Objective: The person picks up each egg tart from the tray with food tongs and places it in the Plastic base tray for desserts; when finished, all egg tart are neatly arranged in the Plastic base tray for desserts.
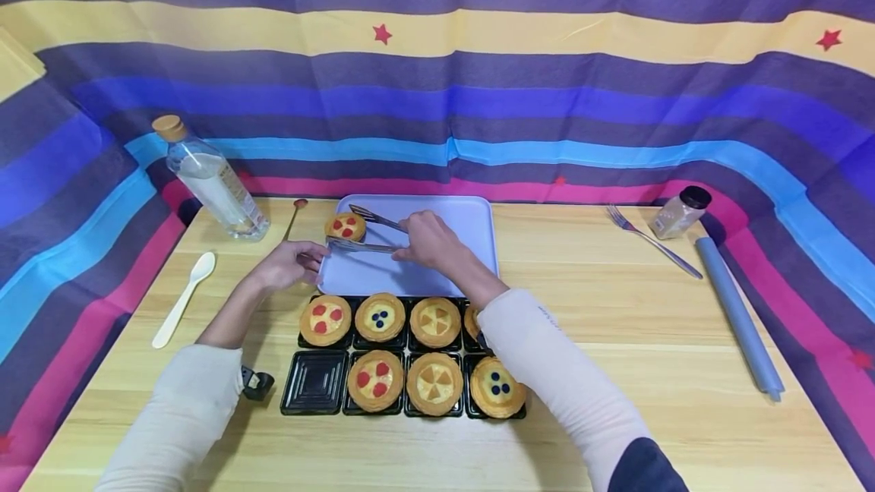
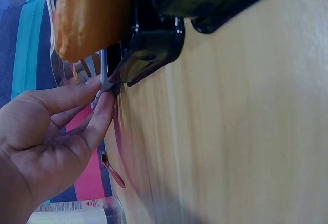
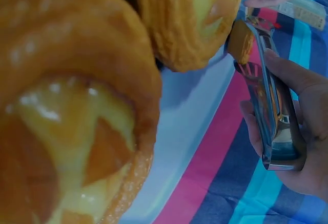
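Observation:
My right hand (image 1: 429, 240) holds metal tongs (image 1: 372, 246) over the lavender tray (image 1: 410, 275). Their spread tips reach around a small tart with red fruit pieces (image 1: 345, 227) at the tray's left end. In the right wrist view the tongs (image 3: 277, 116) lie between thumb and fingers. At the tray's left edge is my left hand (image 1: 290, 264); the left wrist view shows its thumb and fingers (image 2: 95, 121) pinching the tray's rim. Just in front stand two rows of black square holders with tarts, such as a blueberry one (image 1: 380, 317). The front-left holder (image 1: 314, 383) holds no tart.
A clear bottle (image 1: 217, 184) and a pale spoon (image 1: 184, 298) are on the left, with a thin small spoon (image 1: 295, 219) beside the tray. To the right lie a fork (image 1: 652, 240), a dark-lidded jar (image 1: 680, 212) and a grey roll (image 1: 738, 317). Striped cloth hangs around the table.

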Demonstrator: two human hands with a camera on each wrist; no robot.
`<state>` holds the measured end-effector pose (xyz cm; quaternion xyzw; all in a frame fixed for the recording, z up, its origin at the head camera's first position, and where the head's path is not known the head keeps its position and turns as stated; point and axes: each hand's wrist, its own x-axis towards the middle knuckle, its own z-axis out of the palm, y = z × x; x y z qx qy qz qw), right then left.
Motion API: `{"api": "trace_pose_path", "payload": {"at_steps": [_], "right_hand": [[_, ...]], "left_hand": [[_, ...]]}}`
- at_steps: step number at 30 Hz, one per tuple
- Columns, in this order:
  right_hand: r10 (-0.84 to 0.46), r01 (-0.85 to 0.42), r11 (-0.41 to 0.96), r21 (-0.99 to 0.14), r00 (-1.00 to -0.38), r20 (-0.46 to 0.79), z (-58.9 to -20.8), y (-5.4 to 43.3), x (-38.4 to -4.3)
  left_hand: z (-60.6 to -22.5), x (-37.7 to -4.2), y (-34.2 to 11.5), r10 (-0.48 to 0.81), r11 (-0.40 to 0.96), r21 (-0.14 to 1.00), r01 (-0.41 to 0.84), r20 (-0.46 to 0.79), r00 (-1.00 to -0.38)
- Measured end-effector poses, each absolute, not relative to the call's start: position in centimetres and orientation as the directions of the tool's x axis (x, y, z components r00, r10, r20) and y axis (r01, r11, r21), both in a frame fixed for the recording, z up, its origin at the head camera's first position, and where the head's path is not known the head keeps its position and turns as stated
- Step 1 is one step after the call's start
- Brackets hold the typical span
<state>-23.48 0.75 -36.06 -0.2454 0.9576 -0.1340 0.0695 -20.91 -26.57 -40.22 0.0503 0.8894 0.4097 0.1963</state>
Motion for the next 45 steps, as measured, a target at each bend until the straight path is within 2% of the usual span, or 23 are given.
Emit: {"api": "trace_pose_path", "payload": {"at_steps": [9,17,24,33,40,45], "right_hand": [[-0.512,-0.477,0.823,-0.307,-0.858,-0.039,-35.4,1.6,-22.7],[-0.578,-0.571,0.759,-0.312,-0.812,0.080,-34.1,4.1,-20.4],[-0.622,-0.632,0.682,-0.367,-0.766,0.163,-33.5,6.6,-17.2],[-0.685,-0.676,0.590,-0.441,-0.709,0.171,-33.6,8.6,-11.6],[-0.751,-0.733,0.516,-0.444,-0.636,0.178,-34.4,8.4,-8.1],[-0.777,-0.749,0.512,-0.419,-0.612,0.145,-35.0,7.6,-6.8]], "left_hand": [[-40.2,-20.8,-26.3,0.260,0.652,0.755,-0.069,-0.308,-0.915],[-40.0,-20.9,-26.5,0.260,0.656,0.751,-0.074,-0.317,-0.912],[-40.2,-21.0,-26.6,0.275,0.644,0.762,-0.069,-0.314,-0.909],[-40.0,-21.0,-26.5,0.273,0.671,0.740,-0.054,-0.314,-0.910],[-39.9,-21.0,-26.4,0.277,0.673,0.738,-0.050,-0.314,-0.908],[-39.9,-21.0,-26.2,0.274,0.706,0.708,-0.021,-0.300,-0.914]]}}
